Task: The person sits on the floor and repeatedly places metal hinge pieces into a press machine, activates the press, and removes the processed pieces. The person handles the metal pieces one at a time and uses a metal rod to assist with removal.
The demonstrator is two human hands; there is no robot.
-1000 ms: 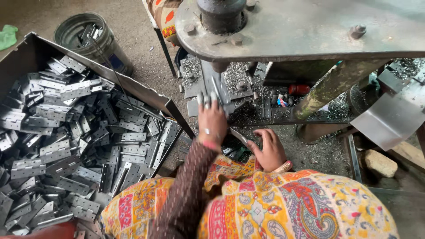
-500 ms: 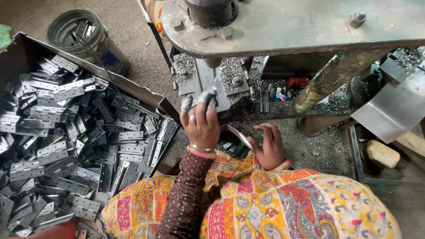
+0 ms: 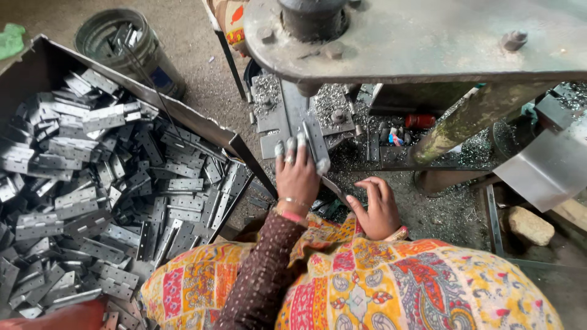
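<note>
Head view shows the left hand point(image 3: 298, 177) has advanced since the earlier frame, fingers closed on a metal hinge point(image 3: 315, 142) under the press point(image 3: 428, 36), while the right hand point(image 3: 378, 208) hovers open just beside.

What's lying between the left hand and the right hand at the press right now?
In the head view, a thin metal strip slants between the left hand and the right hand, over dark swarf-littered ground.

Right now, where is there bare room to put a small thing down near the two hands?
Bare concrete floor lies between the round metal bucket and the grey press machine. The cardboard box of grey metal hinges is packed full. Under the press, around the left hand and right hand, swarf covers everything.
</note>
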